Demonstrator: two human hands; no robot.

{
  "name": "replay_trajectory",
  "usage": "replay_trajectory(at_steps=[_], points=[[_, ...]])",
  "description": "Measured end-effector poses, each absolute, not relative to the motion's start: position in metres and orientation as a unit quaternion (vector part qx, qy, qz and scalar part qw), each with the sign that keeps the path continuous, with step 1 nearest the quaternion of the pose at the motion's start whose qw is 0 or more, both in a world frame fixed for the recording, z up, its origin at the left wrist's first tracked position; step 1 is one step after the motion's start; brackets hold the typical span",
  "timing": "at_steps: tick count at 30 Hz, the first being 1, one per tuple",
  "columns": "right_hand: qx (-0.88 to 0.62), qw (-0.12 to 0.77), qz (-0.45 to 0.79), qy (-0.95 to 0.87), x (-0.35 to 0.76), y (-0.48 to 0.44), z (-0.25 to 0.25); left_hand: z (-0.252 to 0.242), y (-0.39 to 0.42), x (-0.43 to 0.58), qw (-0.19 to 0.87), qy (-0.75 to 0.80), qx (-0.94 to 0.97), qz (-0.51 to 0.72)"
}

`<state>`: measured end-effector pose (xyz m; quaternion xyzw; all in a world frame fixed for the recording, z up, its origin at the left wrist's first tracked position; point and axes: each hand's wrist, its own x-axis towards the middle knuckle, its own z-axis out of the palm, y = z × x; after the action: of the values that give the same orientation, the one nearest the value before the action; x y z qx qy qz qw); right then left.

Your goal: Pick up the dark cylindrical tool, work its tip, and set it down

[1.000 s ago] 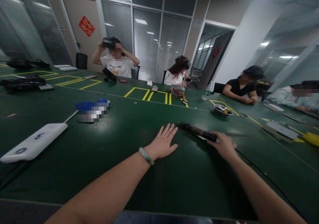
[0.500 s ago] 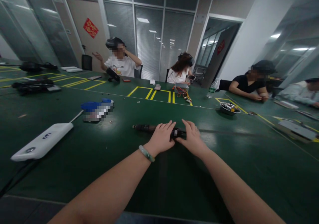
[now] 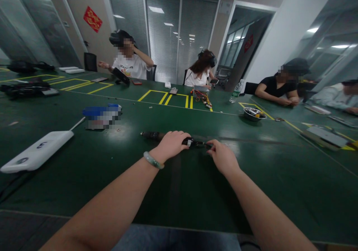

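Note:
A dark cylindrical tool (image 3: 152, 135) lies lengthwise on the green table (image 3: 279, 184), in front of me. My left hand (image 3: 171, 145), with a pale green bangle (image 3: 153, 160) on the wrist, closes over its middle. The tool's left end sticks out past that hand. My right hand (image 3: 222, 157) is to the right, its fingertips pinching the thin end of the tool near a small white label. The part of the tool under my left palm is hidden.
A flat white device (image 3: 36, 152) with a cable lies to the left, and a blurred blue object (image 3: 102, 113) lies beyond it. A steel bowl (image 3: 253, 114) and plastic bottle (image 3: 236, 91) stand to the far right. Several people sit around the table.
My left hand has gone from lying flat on the table to gripping the tool. The tool has shifted left, and my right hand has moved to its thin end.

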<state>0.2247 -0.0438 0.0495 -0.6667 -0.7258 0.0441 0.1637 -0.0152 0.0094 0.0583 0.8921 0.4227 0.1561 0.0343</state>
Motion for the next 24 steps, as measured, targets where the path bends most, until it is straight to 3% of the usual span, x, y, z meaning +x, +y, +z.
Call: replay_trajectory(at_steps=[5, 10, 19, 24], points=[[-0.616, 0.252, -0.058, -0.745, 0.228, -0.035, 0.048, 0.068, 0.014, -0.041, 0.067, 0.405, 0.905, 0.113], [-0.595, 0.238, -0.079, -0.763, 0.226, -0.012, 0.047, 0.069, 0.008, -0.034, 0.061, 0.403, 0.903, 0.134], [-0.65, 0.197, 0.109, -0.726, 0.217, -0.02, 0.039, 0.052, 0.006, -0.001, 0.007, 0.431, 0.885, 0.173], [-0.63, 0.177, 0.082, -0.752, 0.213, -0.033, 0.039, 0.049, 0.006, -0.003, 0.008, 0.425, 0.887, 0.177]])
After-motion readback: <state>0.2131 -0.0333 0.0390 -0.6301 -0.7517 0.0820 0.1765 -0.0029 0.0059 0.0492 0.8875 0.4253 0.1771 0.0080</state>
